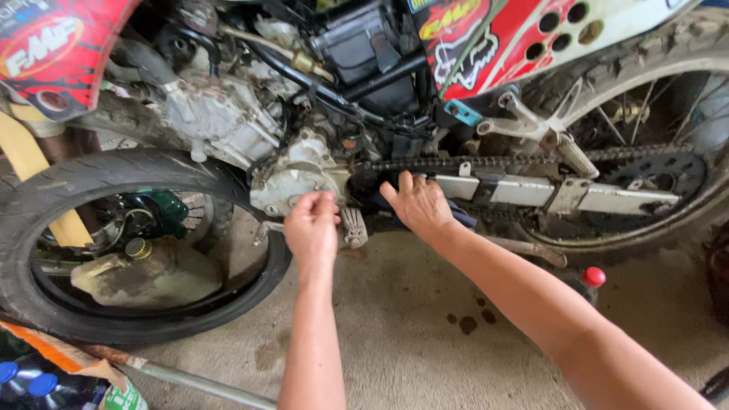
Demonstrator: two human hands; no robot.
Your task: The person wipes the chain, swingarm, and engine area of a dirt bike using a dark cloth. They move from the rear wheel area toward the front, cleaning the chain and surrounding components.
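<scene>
With the left hand (313, 228) pinching something small at the engine side cover (298, 182) and the right hand (420, 205) spread flat by the drive chain (456, 163) — steadying it — best keep both close and turn gently.

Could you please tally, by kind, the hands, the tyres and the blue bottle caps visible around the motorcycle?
Hands: 2, left hand and right hand, both at the engine cover.
Tyres: 2, loose tyre and rear tyre.
Blue bottle caps: 2.
Total: 6.
</scene>
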